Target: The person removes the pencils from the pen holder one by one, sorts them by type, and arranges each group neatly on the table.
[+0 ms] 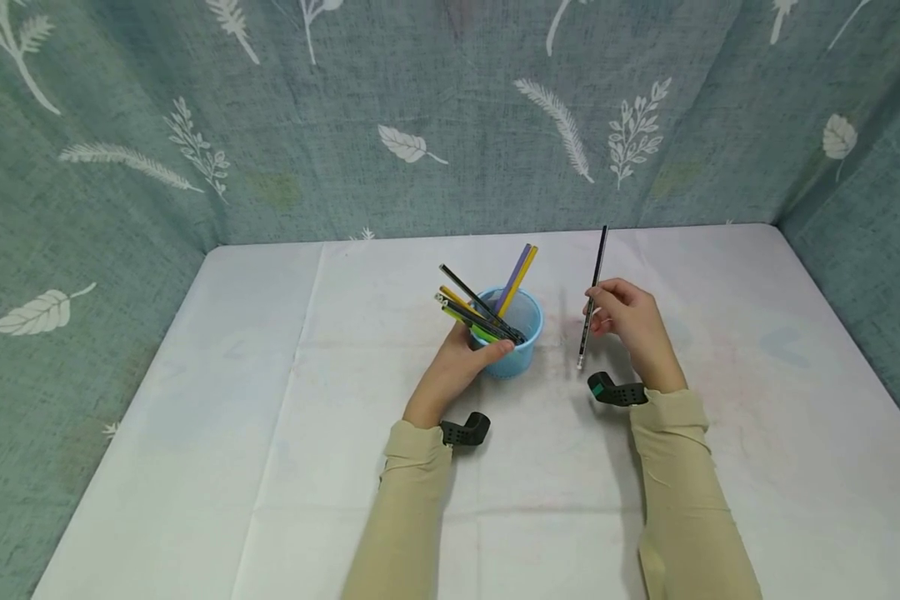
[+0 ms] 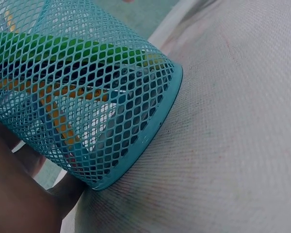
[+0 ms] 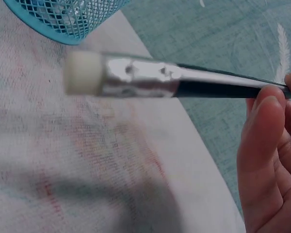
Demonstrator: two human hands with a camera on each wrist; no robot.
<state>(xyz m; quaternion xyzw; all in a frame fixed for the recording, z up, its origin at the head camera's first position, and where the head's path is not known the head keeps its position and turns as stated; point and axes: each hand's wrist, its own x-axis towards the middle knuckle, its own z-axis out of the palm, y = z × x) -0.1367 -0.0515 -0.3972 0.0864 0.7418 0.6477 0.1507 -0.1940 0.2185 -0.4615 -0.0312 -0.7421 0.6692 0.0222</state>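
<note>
A light blue mesh pencil cup stands near the middle of the table. My left hand grips it from the left, thumb at the near rim. Inside the cup are several pencils: black ones and a green one leaning left, a purple one and a yellow one leaning right. Right of the cup, my right hand pinches a black pencil in the air, nearly upright, its eraser end down. Up close, the right wrist view shows the white eraser and silver ferrule.
A white cloth with fold creases covers the table. Behind and at both sides hangs a green-grey curtain with white leaf prints. Each wrist carries a black camera mount, at the left and at the right.
</note>
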